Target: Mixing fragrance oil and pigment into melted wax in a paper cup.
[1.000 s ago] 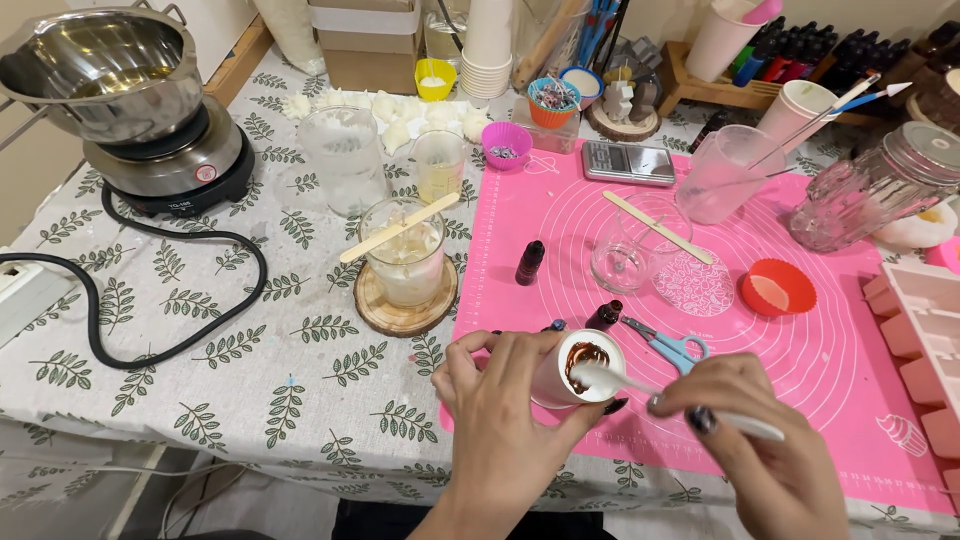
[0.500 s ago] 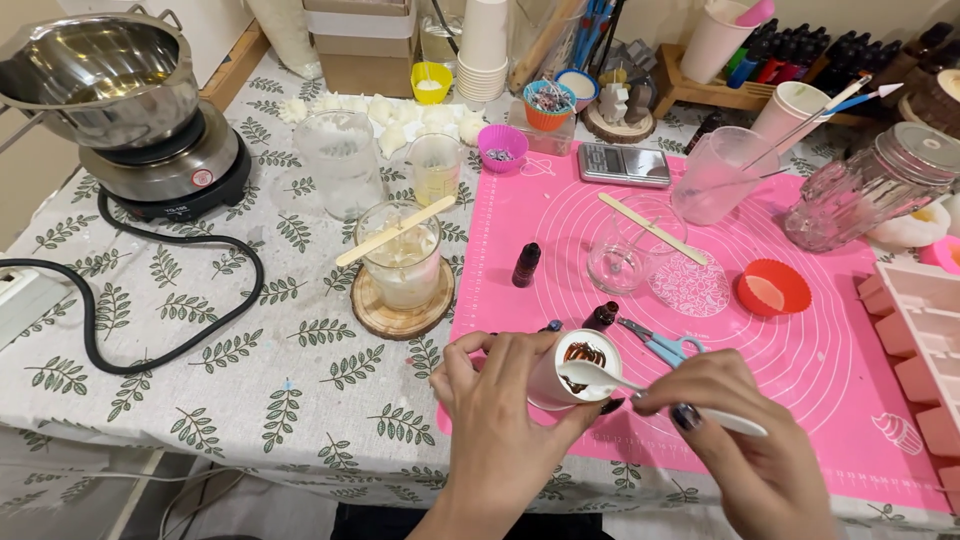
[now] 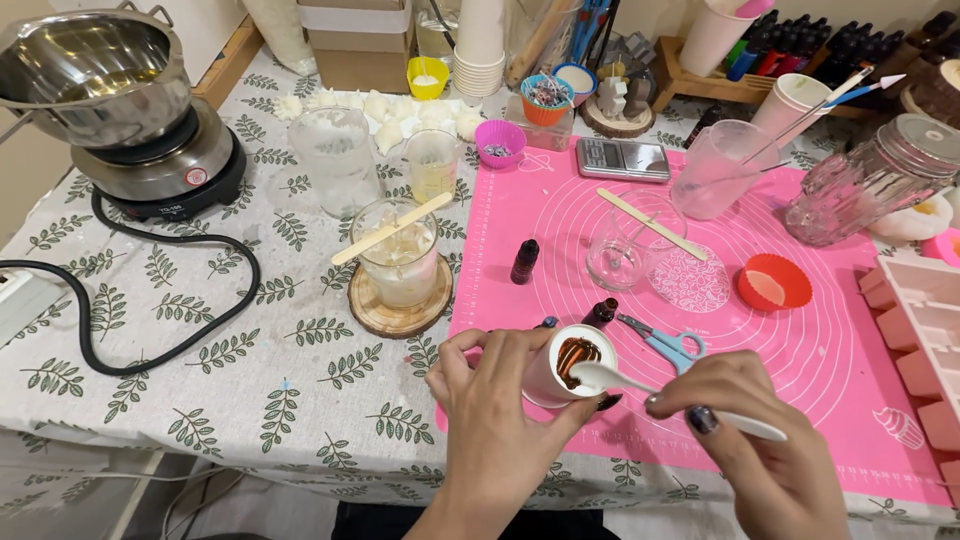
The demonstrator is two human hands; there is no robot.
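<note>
My left hand (image 3: pixel 500 400) grips a small white paper cup (image 3: pixel 562 366) with dark brown liquid inside, tilted toward me over the near edge of the pink silicone mat (image 3: pixel 820 330). My right hand (image 3: pixel 770 450) holds a white plastic spoon (image 3: pixel 640 388) whose bowl rests at the cup's rim. A small dark dropper bottle (image 3: pixel 600 312) stands just behind the cup, and blue-handled scissors (image 3: pixel 665 342) lie to its right.
A glass of pale wax with a wooden stick (image 3: pixel 398 258) sits on a wooden coaster. A steel pot on a hot plate (image 3: pixel 130 110) stands far left with its black cord. A clear glass (image 3: pixel 625 245), orange silicone cup (image 3: pixel 773 283), scale (image 3: pixel 622 158) and pink mould (image 3: pixel 925 330) are around.
The spoon's bowl has shifted slightly at the cup's rim as my right hand moved a little. My left hand keeps its hold on the cup.
</note>
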